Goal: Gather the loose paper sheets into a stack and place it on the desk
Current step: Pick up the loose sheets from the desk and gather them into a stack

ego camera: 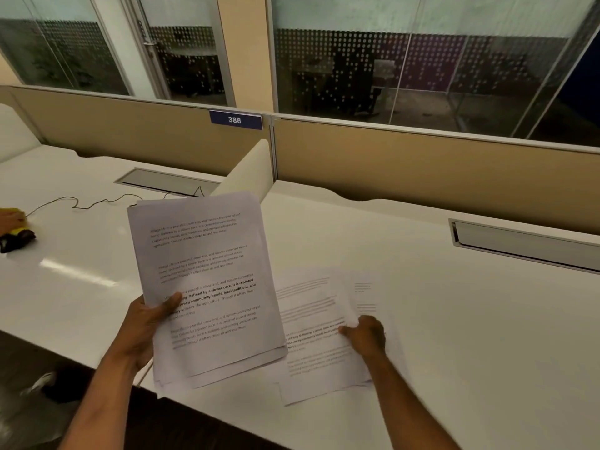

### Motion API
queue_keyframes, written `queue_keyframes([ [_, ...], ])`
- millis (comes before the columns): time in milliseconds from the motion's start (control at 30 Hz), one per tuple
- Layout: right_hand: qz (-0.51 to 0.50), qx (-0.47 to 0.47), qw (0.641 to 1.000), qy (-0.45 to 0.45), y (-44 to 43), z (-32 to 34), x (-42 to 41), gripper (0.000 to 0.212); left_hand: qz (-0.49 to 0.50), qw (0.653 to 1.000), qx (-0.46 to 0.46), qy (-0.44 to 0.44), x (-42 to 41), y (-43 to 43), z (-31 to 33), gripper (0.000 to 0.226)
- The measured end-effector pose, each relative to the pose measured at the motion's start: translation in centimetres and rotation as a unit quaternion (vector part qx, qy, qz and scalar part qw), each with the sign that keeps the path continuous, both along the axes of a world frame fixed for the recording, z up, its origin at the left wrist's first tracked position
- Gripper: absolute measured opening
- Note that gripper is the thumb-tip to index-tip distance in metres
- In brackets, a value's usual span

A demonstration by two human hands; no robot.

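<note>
My left hand [147,323] holds a loose stack of printed sheets [207,280] raised and tilted above the white desk [454,319], thumb on the front page. To its right, a few more printed sheets [311,332] lie overlapping on the desk. My right hand [367,332] rests on top of those sheets, fingers curled and pressing on the paper; the motion blur hides whether it pinches a sheet.
A low white divider [246,170] splits the desk from the neighbouring one on the left, where a thin cable [81,203] and a yellow-and-black object [14,235] lie. Cable hatches [526,245] sit at the back. Beige partition panels and glass stand behind.
</note>
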State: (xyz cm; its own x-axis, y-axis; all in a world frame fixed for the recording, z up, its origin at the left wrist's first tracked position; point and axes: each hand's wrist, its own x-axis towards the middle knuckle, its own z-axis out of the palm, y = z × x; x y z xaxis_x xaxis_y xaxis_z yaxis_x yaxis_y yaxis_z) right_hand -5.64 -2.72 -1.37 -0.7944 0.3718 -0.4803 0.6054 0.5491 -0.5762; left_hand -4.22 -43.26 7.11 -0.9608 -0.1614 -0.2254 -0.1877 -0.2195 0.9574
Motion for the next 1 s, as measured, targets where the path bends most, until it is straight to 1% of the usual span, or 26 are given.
queue_keyframes([
  [67,0.006,0.087,0.996,0.0,-2.1,-0.3,0.6,0.058,0.003,1.0,0.003,-0.003,0.3,-0.4,-0.2,0.024],
  [100,0.008,0.113,0.994,0.002,-2.9,-0.3,0.8,0.055,0.004,1.0,0.004,-0.004,0.4,-0.5,-0.3,0.023],
  [200,-0.002,0.134,0.991,-0.016,-3.9,0.0,0.8,0.051,0.002,1.0,0.01,-0.007,0.6,-0.7,-0.6,0.024],
  [333,-0.068,0.049,0.996,-0.036,-3.5,0.2,-0.3,0.063,-0.001,1.0,0.023,-0.01,0.6,-0.4,-0.9,0.032],
  [367,-0.078,0.04,0.995,-0.038,-3.3,0.0,-0.6,0.064,-0.004,1.0,0.02,-0.011,0.5,-0.3,-1.0,0.035],
  [467,-0.085,0.02,0.996,-0.03,-2.3,-0.1,-1.4,0.058,-0.015,1.0,0.015,-0.012,0.0,0.0,-1.2,0.043],
  [567,-0.081,-0.058,0.995,0.011,-0.6,0.3,-2.1,0.047,-0.023,0.999,0.021,-0.017,-0.5,0.2,-1.3,0.046],
  [633,-0.074,-0.086,0.993,0.036,0.8,1.7,-2.2,0.041,-0.029,0.999,0.027,-0.014,-0.9,0.5,-1.3,0.045],
  [700,-0.069,-0.089,0.99,0.08,2.2,4.2,-2.4,0.043,-0.041,0.999,0.034,-0.007,-1.3,0.9,-1.1,0.045],
  [767,-0.059,-0.09,0.983,0.147,3.4,7.8,-2.7,0.049,-0.053,0.998,0.035,-0.001,-1.7,1.6,-0.7,0.045],
  [833,-0.028,-0.099,0.971,0.216,4.3,12.0,-2.8,0.044,-0.058,0.998,0.033,0.009,-2.2,2.4,-0.2,0.042],
  [900,0.007,-0.145,0.953,0.267,4.7,16.5,-2.3,0.036,-0.057,0.998,0.036,0.016,-2.7,3.2,0.3,0.041],
  [1000,0.092,-0.259,0.913,0.302,4.3,22.9,-0.7,0.031,-0.06,0.997,0.042,0.02,-3.4,4.5,0.7,0.04],
])
